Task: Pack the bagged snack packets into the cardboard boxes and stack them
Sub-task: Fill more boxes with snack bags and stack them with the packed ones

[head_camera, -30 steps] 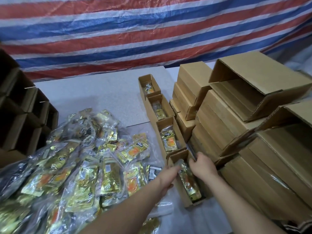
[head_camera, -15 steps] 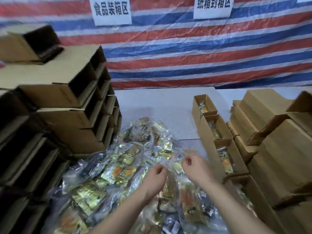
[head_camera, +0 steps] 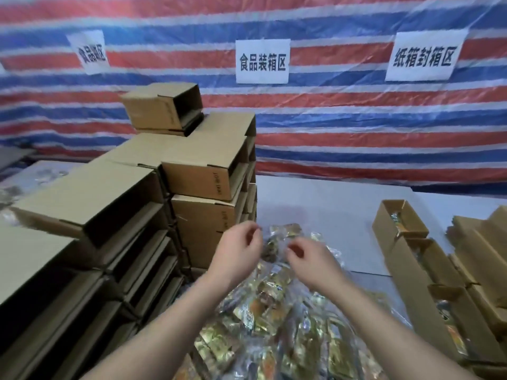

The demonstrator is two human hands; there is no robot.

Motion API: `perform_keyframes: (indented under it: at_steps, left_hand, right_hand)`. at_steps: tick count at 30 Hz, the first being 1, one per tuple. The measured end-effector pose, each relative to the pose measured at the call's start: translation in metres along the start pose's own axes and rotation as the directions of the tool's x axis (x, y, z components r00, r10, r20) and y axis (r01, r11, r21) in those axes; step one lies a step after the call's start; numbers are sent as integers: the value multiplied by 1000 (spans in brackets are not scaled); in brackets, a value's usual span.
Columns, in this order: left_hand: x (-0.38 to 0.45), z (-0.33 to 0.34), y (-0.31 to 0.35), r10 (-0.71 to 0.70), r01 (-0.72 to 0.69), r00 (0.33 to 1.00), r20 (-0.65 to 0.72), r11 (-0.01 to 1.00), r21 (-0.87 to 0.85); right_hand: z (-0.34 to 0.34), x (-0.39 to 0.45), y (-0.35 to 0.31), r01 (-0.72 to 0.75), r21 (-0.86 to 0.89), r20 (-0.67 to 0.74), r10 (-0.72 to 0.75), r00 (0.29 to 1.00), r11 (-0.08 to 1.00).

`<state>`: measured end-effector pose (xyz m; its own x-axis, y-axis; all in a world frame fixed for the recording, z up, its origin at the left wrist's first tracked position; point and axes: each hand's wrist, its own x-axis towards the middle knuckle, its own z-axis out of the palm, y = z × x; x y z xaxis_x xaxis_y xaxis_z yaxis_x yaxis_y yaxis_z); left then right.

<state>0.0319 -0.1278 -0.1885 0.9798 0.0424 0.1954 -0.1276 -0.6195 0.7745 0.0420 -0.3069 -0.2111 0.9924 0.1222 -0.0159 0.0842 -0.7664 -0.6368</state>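
Striped tarp (head_camera: 356, 127), red, white and blue, woven plastic, hangs across the back with three white paper signs (head_camera: 262, 61) on it. Grey worktop (head_camera: 315, 198), flat and matte. Big stack (head_camera: 115, 215) of brown corrugated boxes on my left, lying on their sides, open ends dark; contents can't be seen. Lower stack (head_camera: 482, 242) of the same boxes at far right. Just left of it, a row of open boxes (head_camera: 406, 242), long and narrow, running away from me, each with a bagged packet inside; the far one shows a gold packet at its bottom. Pile of packets (head_camera: 274, 311) on the worktop in front of me, between the stacks: clear crinkly bags over shiny gold and orange foil. My left hand (head_camera: 236, 253) and right hand (head_camera: 310, 259) are above the pile's far end, fingers curled, both apparently pinching one clear bag (head_camera: 270, 246) between them; blur makes the grip uncertain.
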Motion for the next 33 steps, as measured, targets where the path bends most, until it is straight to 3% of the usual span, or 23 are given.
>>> perform_keyframes:
  at_steps: [2,6,8,12,17,20,23,27,33]
  left_hand:
    - [42,-38,16,94,-86,984,-149,995,59]
    - [138,-114,34,205,-126,901,-383,967,220]
    - [184,-147,29,268,-50,856,-441,893,447]
    - [257,-184,2,211,149,882,-422,725,673]
    - [317,-197,-25,76,248,924,-375,625,740]
    - [337,-194,-38,-53,284,939,-341,679,677]
    - [347,-184,-44,-84,304,936,-341,682,666]
    - [351,-181,-45,7,307,902,-432,691,654]
    - [331,-216,-22,262,131,849,-458,737,664]
  right_hand:
    - [-18,28,-42,117,11,-65,-116,991,993]
    - [-44,77,-115,259,18,-115,-256,960,966]
    - [-49,100,-140,290,26,-125,-284,951,957]
    - [-56,142,-171,301,-5,-149,-299,943,954]
    - [-62,183,-187,295,-34,-199,-296,934,955]
    - [-62,194,-186,279,-89,-198,-292,936,956]
    - [-59,197,-177,267,-118,-176,-284,942,957]
    - [-56,200,-171,227,-75,-178,-237,955,971]
    - [-67,203,-190,238,-103,-180,-253,951,966]
